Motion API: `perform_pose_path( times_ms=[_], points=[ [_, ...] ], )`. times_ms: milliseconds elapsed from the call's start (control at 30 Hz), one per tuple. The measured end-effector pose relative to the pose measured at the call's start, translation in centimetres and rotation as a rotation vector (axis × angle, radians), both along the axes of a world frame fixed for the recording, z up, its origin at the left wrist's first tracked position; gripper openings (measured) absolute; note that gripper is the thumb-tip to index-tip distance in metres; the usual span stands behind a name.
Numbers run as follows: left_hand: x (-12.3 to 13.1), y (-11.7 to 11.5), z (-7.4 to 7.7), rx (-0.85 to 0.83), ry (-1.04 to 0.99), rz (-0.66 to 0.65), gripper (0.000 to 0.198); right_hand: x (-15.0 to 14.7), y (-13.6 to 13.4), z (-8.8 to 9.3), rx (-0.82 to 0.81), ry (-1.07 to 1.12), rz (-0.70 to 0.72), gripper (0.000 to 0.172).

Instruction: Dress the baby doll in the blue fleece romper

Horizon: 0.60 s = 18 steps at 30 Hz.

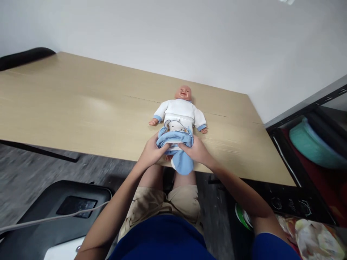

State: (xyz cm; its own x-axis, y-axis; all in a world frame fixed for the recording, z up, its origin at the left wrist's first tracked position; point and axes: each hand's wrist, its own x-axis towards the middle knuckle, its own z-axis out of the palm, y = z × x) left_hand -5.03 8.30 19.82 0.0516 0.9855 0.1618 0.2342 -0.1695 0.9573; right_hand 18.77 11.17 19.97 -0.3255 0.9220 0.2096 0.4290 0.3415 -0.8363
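Note:
A baby doll (179,108) in a white long-sleeved top with blue cuffs lies on its back on the table, head toward the wall. Over its lower body is a light blue and white bib (182,161) or similar small cloth garment with a cartoon print; its exact kind is unclear. My left hand (151,150) grips the bunched cloth on its left side, thumb on top. On the other side my right hand (198,148) pinches the same cloth, thumb pointing inward. One bare doll foot shows under the cloth near the table edge.
The wooden table (81,104) meets a white wall. A black chair (40,216) at lower left holds a phone (77,206), with a cable crossing it. On the right, a black shelf holds a teal basin (311,144), and plastic-wrapped items (317,238) lie below.

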Motion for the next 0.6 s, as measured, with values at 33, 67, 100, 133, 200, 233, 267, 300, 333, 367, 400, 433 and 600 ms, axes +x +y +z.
perform_pose_path(
  times_ms=[33,67,100,133,200,233,267,300,333,367,400,433,600],
  points=[
    [0.1,0.1,-0.5,-0.017,0.042,0.023,0.052,-0.3,0.0,-0.5,0.018,-0.022,-0.035,0.035],
    [0.2,0.2,-1.0,-0.038,0.091,0.040,0.056,-0.4,0.1,-1.0,0.030,-0.044,-0.064,0.032],
    [0.2,0.4,-1.4,-0.057,0.141,0.052,0.060,-0.5,0.3,-1.4,0.040,-0.070,-0.090,0.030],
    [0.2,0.7,-1.8,-0.073,0.187,0.060,0.062,-0.5,0.5,-1.7,0.055,-0.103,-0.113,0.030],
    [0.2,1.3,-2.4,-0.099,0.258,0.058,0.064,-0.4,0.9,-2.1,0.074,-0.160,-0.147,0.033],
    [0.2,1.6,-2.7,-0.104,0.281,0.051,0.065,-0.3,1.1,-2.3,0.076,-0.178,-0.158,0.035],
    [0.2,2.0,-2.9,-0.102,0.294,0.042,0.065,-0.2,1.4,-2.4,0.073,-0.192,-0.163,0.038],
    [0.3,2.4,-3.1,-0.094,0.301,0.035,0.065,-0.2,1.6,-2.6,0.068,-0.202,-0.167,0.040],
    [0.5,2.8,-3.3,-0.080,0.305,0.032,0.063,-0.2,1.9,-2.7,0.059,-0.207,-0.172,0.041],
    [0.6,3.2,-3.4,-0.062,0.310,0.035,0.062,-0.2,2.2,-2.9,0.049,-0.211,-0.177,0.041],
    [0.7,3.7,-3.6,-0.044,0.319,0.042,0.059,-0.2,2.5,-3.1,0.041,-0.211,-0.182,0.040],
    [0.9,4.2,-3.7,-0.030,0.334,0.050,0.056,-0.3,2.9,-3.3,0.039,-0.207,-0.191,0.039],
    [0.7,7.0,-3.5,0.017,0.477,0.094,0.026,-0.2,5.6,-3.7,0.082,-0.129,-0.280,0.030]
  ],
)
